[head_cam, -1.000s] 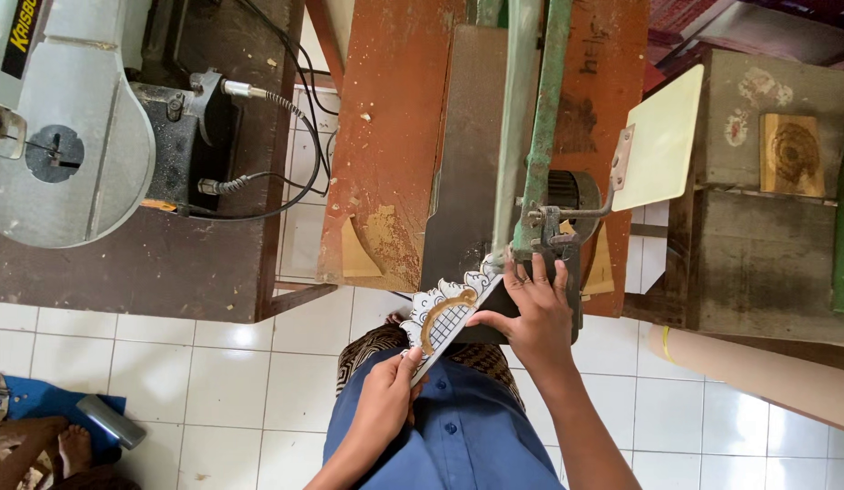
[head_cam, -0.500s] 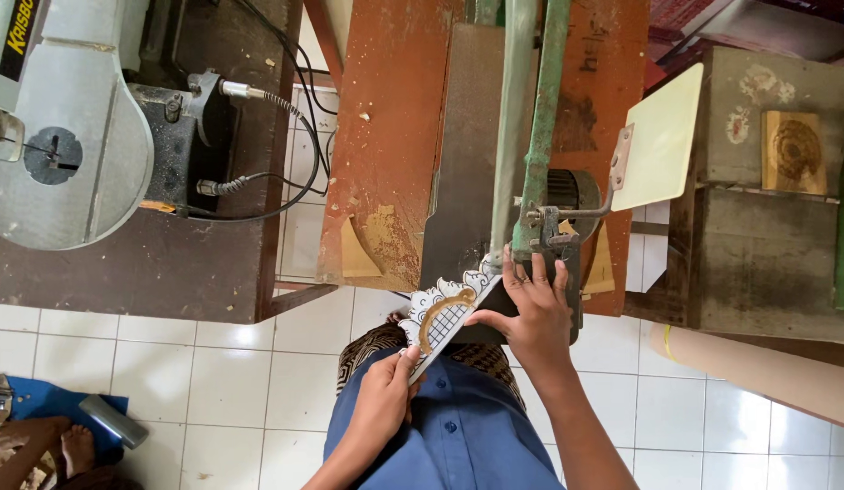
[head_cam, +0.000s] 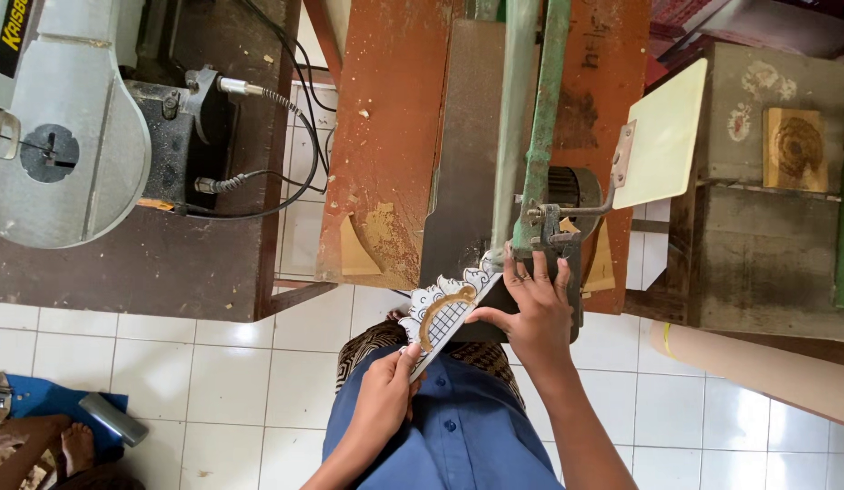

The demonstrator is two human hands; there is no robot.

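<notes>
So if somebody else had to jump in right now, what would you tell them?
Left hand: pinches the near corner of the patterned workpiece.
Right hand: lies flat on the workpiece's far end, pressing it on the saw table beside the green saw arm.
Done: ornate outline looks cut along one edge.
Left: cannot tell how much cutting remains; the blade is hidden.

A woodworking shop is seen here: a green-armed scroll saw (head_cam: 531, 136) is mounted over a worn, rust-coloured tabletop (head_cam: 395, 136), and a grey band saw (head_cam: 59, 136) is set on the neighbouring bench. A carved wooden block (head_cam: 796, 148) is displayed on a crate, and white floor tiles (head_cam: 213, 381) are dusted with scraps.
</notes>
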